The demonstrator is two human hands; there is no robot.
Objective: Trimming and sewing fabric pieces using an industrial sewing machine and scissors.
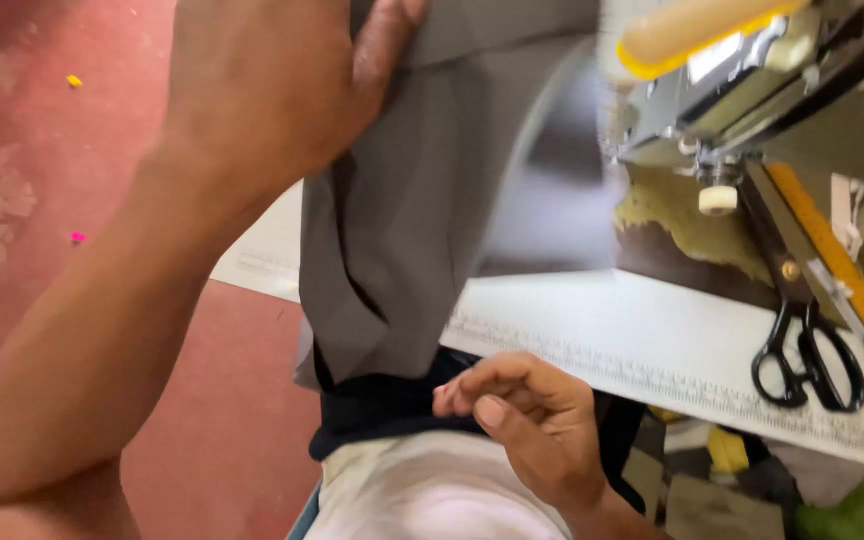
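My left hand (262,90) is raised at the top of the head view, fingers closed on the upper edge of a grey cloth (412,220). The cloth hangs down over the white table edge (652,350) toward my lap. My right hand (532,415) is low, in front of my lap, fingers curled loosely just under the cloth's bottom end and next to a dark blue fabric (382,405). I cannot see it grip anything. A sewing machine (742,90) stands at the upper right, close to the cloth.
Black-handled scissors (802,330) lie on the white table at the right, beside a yellow ruler (837,270). The red floor (42,180) at the left carries small coloured scraps. More fabric pieces lie under the table at the lower right.
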